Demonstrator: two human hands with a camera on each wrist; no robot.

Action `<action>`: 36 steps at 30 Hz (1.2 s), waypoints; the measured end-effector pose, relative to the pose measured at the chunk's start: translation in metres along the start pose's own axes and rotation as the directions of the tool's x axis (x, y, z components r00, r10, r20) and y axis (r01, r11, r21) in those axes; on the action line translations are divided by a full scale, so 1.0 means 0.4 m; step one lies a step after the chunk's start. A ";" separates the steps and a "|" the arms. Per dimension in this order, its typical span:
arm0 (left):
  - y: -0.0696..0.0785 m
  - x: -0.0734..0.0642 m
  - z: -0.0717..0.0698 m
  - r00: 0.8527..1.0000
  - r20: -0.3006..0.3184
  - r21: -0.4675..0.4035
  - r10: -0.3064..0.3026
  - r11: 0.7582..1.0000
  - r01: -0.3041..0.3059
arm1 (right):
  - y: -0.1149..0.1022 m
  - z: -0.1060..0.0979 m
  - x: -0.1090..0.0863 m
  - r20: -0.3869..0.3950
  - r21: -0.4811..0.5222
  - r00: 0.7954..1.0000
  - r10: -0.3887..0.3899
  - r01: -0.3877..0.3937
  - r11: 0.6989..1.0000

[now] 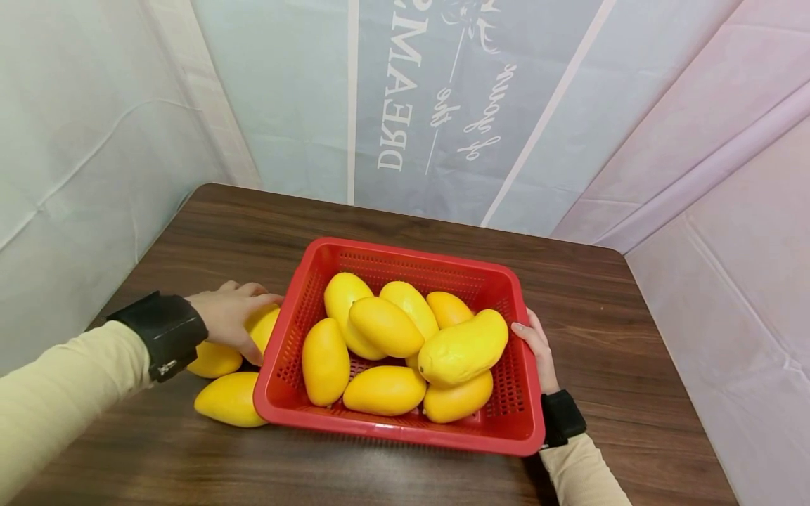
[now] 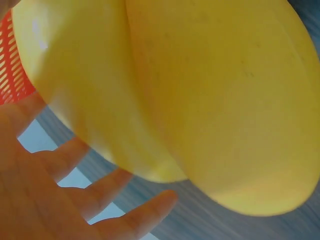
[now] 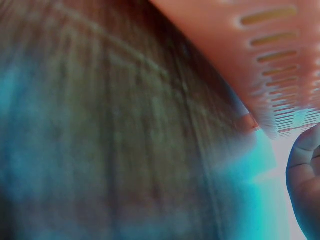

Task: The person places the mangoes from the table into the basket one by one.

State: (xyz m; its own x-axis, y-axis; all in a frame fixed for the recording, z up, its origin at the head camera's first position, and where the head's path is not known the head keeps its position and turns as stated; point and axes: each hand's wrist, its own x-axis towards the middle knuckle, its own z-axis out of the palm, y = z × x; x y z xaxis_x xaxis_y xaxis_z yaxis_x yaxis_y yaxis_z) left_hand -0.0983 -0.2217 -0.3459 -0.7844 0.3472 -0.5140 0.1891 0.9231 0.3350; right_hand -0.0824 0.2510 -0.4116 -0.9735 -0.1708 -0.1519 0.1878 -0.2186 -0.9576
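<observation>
A red plastic basket (image 1: 395, 439) holds several yellow mangoes (image 1: 386, 327), piled loosely. At its right end my right hand (image 1: 540, 349) grips the rim, thumb over the top edge; in the right wrist view, curled fingers (image 3: 306, 182) show beside the slotted wall. Left of the basket, my left hand (image 1: 229, 316) holds a mango (image 1: 264, 325) from above, thumb on the near side and fingers on the far side. The left wrist view shows its spread fingers (image 2: 65, 157) along that mango's (image 2: 95, 100) edge, with another mango (image 2: 230, 110) close against it.
Two more mangoes lie on the dark wooden table (image 1: 354, 467) by the left hand: one near the wrist (image 1: 215, 360), one at the basket's near left corner (image 1: 229, 399). Behind the table hangs a printed cloth (image 1: 436, 126), with pale sheets at both sides.
</observation>
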 end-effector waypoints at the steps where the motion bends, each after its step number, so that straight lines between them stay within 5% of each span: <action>1: 0.002 0.001 0.002 1.000 0.007 -0.005 0.001 1.000 -0.001 | 0.000 0.000 0.000 0.001 0.000 1.000 0.000 0.000 1.000; 11: 0.007 0.013 0.018 0.999 0.034 -0.036 -0.027 0.999 0.029 | 0.004 -0.001 -0.001 -0.005 0.006 1.000 0.005 -0.005 1.000; 28: 0.015 0.017 0.033 0.999 -0.017 -0.025 -0.030 0.999 0.029 | 0.007 -0.009 0.003 0.047 0.042 0.999 -0.024 0.022 0.999; 36: 0.012 0.029 0.041 0.999 -0.027 -0.012 -0.026 1.000 0.025 | 0.005 -0.004 0.002 0.010 -0.016 0.999 -0.030 0.031 0.999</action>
State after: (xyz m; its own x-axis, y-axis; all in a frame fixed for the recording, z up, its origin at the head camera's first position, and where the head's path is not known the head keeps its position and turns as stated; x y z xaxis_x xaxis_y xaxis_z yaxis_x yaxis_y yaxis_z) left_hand -0.0968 -0.2106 -0.3635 -0.8048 0.3187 -0.5007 0.1623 0.9296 0.3309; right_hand -0.0830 0.2520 -0.4139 -0.9774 -0.1740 -0.1201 0.1557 -0.2083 -0.9656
